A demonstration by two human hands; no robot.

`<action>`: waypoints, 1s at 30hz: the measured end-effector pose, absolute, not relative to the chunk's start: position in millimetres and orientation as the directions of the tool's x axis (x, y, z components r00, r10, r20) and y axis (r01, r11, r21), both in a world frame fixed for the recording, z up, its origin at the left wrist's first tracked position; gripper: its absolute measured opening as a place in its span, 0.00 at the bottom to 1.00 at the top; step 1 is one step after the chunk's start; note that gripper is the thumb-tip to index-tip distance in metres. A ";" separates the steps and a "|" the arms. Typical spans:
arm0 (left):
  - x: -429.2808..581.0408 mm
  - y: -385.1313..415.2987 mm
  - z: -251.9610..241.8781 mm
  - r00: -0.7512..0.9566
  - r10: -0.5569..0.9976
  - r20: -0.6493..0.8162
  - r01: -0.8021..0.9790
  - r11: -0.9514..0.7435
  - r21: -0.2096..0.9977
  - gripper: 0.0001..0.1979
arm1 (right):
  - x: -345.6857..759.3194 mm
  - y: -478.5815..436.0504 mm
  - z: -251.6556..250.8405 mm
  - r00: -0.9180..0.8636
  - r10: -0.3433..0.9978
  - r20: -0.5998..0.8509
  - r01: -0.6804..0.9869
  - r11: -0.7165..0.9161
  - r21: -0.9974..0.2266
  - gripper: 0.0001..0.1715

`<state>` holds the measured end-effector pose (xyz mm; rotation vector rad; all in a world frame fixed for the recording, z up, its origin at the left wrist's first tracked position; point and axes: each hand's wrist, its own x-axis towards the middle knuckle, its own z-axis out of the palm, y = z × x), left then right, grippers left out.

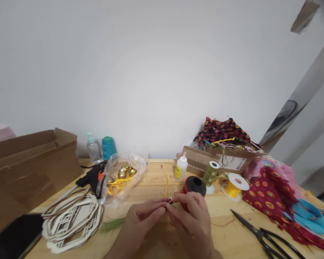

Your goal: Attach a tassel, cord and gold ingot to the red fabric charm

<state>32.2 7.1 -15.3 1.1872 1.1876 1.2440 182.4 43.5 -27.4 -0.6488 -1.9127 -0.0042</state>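
Note:
My left hand (143,221) and my right hand (191,217) meet low in the middle of the view, over the wooden table. Both have their fingertips pinched on a thin, dark reddish cord (167,205), with a small pale bit at its upper end. Just behind my right hand stands a red spool with a black top (196,185), partly hidden by that hand. A short twisted yellow cord (166,184) lies beyond my fingertips. Green threads (112,225) are on the table left of my left hand.
Black scissors (256,232) lie at right, near red patterned fabric (270,198). A glue bottle (180,168), green spool (210,173) and yellow spool (233,186) stand behind. Left are wooden cutouts (72,219), a glue gun (91,177), a bag of bells (124,176) and a cardboard box (29,172).

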 end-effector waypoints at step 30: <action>26.0 9.0 -20.5 -0.149 0.980 0.135 0.007 -0.136 0.991 0.04 | 179.0 41.2 -21.9 -0.333 0.449 0.830 0.404 0.863 -0.304 0.08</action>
